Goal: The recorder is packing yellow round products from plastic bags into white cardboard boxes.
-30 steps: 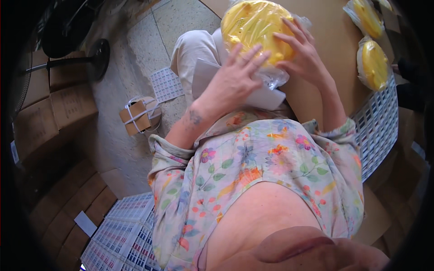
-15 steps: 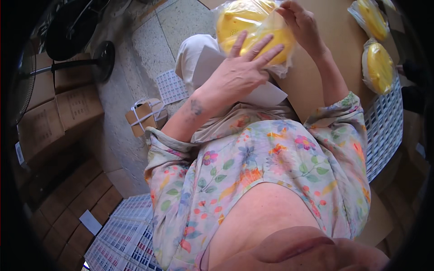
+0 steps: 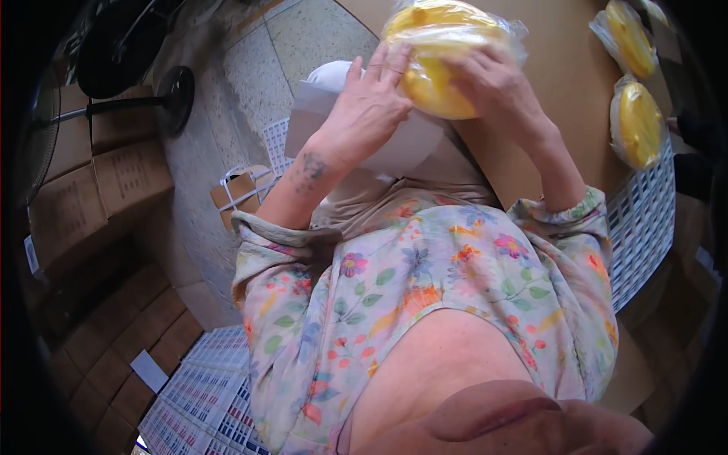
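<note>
A round yellow plastic thing in a clear plastic bag (image 3: 447, 30) sits at the top middle, by the edge of the brown cardboard-coloured tabletop (image 3: 523, 159). My left hand (image 3: 368, 106) lies against its left side, fingers stretched and apart, the tips touching the bag. Over the front of the yellow thing is my right hand (image 3: 497, 87), its fingers bent against the plastic and smeared by motion. Whether they pinch the bag cannot be seen. A pale grey sheet (image 3: 402, 155) rests across my lap beneath the left hand.
Two bagged yellow pieces (image 3: 637, 125) lie on the right, near a white woven-plastic basket (image 3: 644, 220). Brown cartons (image 3: 133, 178) and a black stand base (image 3: 176, 98) are at left. A small tied carton (image 3: 235, 199) and a printed sheet (image 3: 277, 144) lie on the floor.
My left hand has moved left, off the front of the bagged yellow thing to its side. My right hand has come down from the bag's top edge onto its front. The bagged thing has shifted slightly right.
</note>
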The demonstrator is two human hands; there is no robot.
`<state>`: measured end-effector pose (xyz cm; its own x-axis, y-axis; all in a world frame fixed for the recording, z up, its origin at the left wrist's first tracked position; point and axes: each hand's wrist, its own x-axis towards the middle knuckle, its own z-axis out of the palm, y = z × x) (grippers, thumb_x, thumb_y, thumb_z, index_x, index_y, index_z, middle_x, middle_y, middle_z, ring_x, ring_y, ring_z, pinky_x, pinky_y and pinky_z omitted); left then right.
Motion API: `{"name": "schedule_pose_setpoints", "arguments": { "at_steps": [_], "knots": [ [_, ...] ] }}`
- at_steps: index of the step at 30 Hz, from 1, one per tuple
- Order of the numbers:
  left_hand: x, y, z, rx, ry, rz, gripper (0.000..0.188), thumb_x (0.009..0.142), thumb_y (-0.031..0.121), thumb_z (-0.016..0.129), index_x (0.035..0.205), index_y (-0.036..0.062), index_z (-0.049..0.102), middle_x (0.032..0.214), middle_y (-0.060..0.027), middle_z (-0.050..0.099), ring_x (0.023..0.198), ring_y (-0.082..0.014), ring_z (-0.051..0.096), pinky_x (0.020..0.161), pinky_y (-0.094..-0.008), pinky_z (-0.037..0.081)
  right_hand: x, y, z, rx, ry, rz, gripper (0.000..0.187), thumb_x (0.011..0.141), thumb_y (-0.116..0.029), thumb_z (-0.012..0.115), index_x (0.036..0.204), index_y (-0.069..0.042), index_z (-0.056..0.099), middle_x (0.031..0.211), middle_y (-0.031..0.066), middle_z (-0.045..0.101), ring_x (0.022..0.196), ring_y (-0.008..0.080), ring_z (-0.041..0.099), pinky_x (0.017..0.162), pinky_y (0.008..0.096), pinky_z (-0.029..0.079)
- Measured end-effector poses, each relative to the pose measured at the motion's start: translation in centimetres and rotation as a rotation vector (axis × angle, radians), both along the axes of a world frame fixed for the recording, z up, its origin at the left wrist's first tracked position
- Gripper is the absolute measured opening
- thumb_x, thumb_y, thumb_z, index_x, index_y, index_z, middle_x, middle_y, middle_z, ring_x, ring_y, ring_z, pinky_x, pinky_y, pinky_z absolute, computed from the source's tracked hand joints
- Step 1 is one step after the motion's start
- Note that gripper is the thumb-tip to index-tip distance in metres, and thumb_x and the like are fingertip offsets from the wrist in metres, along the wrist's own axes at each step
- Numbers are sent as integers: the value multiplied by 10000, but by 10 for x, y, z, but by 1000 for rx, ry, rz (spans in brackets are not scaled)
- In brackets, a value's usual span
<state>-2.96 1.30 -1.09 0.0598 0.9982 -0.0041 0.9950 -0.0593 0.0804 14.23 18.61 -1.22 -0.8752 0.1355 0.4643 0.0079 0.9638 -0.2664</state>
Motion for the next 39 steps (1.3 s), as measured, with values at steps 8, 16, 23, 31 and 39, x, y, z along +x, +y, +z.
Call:
{"name": "schedule_pose_setpoints", "arguments": {
  "at_steps": [8,16,23,31,39],
  "knots": [
    [16,11,18,197,49,-167,127,798,154,629,823,48,694,1492,-186,406,1380,-336,399,1112,-486,347,16,14,-10,169,-51,24,249,826,-99,651,1072,-87,683,1211,55,665,1229,251,575,1050,402,421],
    [-4,5,19,2,167,-75,194,798,155,587,839,54,748,1412,-184,507,1239,-285,512,937,-400,426,41,25,4,444,-101,-348,287,808,-35,621,1078,-91,701,1165,51,685,1131,230,613,1022,410,407],
    [0,16,11,41,268,-83,217,800,157,590,881,54,762,1433,-189,492,1206,-317,514,902,-407,418,5,-7,-7,76,-22,-144,234,829,-107,665,1058,-73,696,1138,95,656,1165,271,560,1025,436,405],
    [-3,43,39,57,-56,-295,232,832,157,568,960,82,747,1380,-189,514,1211,-343,507,1026,-456,378,-30,59,3,177,98,-334,272,829,-262,744,1027,-98,655,1043,83,651,1040,276,591,962,420,409],
    [-31,79,33,-229,-78,-178,162,912,248,606,973,125,693,1477,-218,408,1390,-423,319,1123,-525,266,-59,100,-37,-844,-160,-100,334,952,-294,655,1207,-78,649,1187,68,630,1061,213,612,908,318,504]
  ]
}}
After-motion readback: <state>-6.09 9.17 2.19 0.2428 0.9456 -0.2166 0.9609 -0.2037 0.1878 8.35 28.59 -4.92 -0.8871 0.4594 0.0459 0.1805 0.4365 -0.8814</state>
